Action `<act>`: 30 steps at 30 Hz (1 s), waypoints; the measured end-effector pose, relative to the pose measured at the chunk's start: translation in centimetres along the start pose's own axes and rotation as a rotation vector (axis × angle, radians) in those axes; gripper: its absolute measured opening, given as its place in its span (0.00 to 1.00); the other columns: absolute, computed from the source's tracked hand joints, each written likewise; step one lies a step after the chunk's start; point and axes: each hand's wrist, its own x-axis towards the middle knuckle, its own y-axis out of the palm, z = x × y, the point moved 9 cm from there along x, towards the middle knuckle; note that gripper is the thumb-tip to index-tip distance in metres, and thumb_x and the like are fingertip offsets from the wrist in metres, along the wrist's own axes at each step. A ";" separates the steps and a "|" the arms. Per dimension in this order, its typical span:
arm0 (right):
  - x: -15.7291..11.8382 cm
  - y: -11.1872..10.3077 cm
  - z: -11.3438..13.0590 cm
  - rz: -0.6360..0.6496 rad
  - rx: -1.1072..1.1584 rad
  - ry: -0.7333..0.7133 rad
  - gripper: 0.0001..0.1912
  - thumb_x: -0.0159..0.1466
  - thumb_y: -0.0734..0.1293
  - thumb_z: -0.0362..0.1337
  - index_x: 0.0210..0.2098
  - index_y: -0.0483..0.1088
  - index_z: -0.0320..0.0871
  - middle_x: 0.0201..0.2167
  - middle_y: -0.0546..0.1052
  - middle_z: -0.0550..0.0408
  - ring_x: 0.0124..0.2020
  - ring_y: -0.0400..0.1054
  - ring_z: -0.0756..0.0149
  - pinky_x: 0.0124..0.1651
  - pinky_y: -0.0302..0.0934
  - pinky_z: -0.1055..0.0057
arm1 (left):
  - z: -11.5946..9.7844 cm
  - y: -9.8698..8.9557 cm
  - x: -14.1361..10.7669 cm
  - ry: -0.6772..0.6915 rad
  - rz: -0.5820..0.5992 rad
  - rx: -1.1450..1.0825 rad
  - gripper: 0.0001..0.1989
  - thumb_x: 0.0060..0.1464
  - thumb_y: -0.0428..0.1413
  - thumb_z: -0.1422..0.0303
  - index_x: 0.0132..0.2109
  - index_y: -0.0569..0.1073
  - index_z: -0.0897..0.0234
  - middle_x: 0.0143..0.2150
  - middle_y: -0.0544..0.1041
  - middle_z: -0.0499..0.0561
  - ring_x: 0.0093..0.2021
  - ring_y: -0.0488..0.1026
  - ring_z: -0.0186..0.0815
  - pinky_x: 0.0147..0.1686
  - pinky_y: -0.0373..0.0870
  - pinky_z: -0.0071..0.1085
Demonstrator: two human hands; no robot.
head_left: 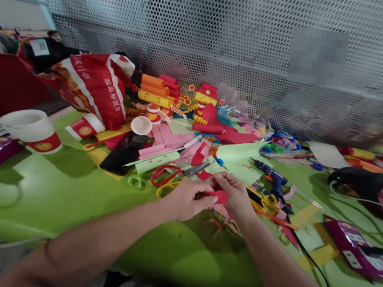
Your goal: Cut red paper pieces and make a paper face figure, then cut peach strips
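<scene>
A small red piece, apparently paper [220, 196], is between my two hands above the green table. My left hand [186, 200] has its thumb and fingers closed on the left side of it. At the right side, my right hand [236, 195] bends its fingers around the same piece; part of the grip is hidden. Red-handled scissors [166, 176] lie just beyond my left hand, with a yellow handle [167, 189] beside them. Thin paper scraps [223, 226] lie below my hands. A rolled light green paper [156, 161] with a drawn face rests behind the scissors.
Paper figures [154, 96] stand before a perforated metal screen [199, 27]. Left are a phone [125, 152], paper cup [33, 129] and red bag [95, 84]. Right are a blue glue gun [273, 177], its black cable [310, 258] and a purple power strip [357, 247].
</scene>
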 end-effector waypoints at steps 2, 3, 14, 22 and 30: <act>0.4 -0.1 0.4 -0.021 -0.071 -0.015 0.19 0.42 0.74 0.52 0.20 0.69 0.42 0.16 0.71 0.60 0.16 0.61 0.74 0.21 0.57 0.74 | -0.1 0.3 -0.1 0.012 0.025 0.009 0.11 0.51 0.51 0.65 0.23 0.65 0.63 0.19 0.59 0.42 0.20 0.55 0.27 0.21 0.52 0.26; 0.7 0.0 0.6 -0.025 -0.109 -0.019 0.19 0.42 0.73 0.52 0.20 0.69 0.42 0.16 0.71 0.60 0.15 0.60 0.74 0.20 0.56 0.74 | -0.2 0.5 -0.2 0.025 0.032 0.021 0.10 0.51 0.51 0.66 0.24 0.65 0.63 0.19 0.60 0.42 0.20 0.55 0.28 0.22 0.53 0.26; 6.6 7.7 0.9 0.169 -0.718 -0.022 0.06 0.50 0.69 0.33 0.19 0.69 0.44 0.10 0.65 0.66 0.11 0.56 0.76 0.16 0.50 0.76 | -1.2 0.4 -0.2 0.157 0.020 0.168 0.09 0.52 0.51 0.69 0.25 0.69 0.63 0.20 0.65 0.44 0.22 0.59 0.29 0.24 0.55 0.25; 9.0 9.2 -1.7 0.197 -0.720 0.165 0.15 0.54 0.69 0.32 0.15 0.63 0.42 0.07 0.60 0.65 0.08 0.48 0.79 0.13 0.42 0.77 | -1.2 0.6 -0.3 0.175 0.042 0.177 0.07 0.53 0.52 0.70 0.29 0.72 0.66 0.21 0.68 0.45 0.23 0.61 0.27 0.24 0.57 0.23; 9.3 9.2 -2.8 0.255 -0.523 0.230 0.14 0.54 0.70 0.31 0.17 0.62 0.41 0.07 0.59 0.67 0.09 0.49 0.80 0.12 0.43 0.80 | -1.0 0.3 -0.3 0.162 0.031 0.137 0.08 0.53 0.52 0.70 0.31 0.74 0.67 0.24 0.72 0.47 0.24 0.64 0.28 0.25 0.59 0.24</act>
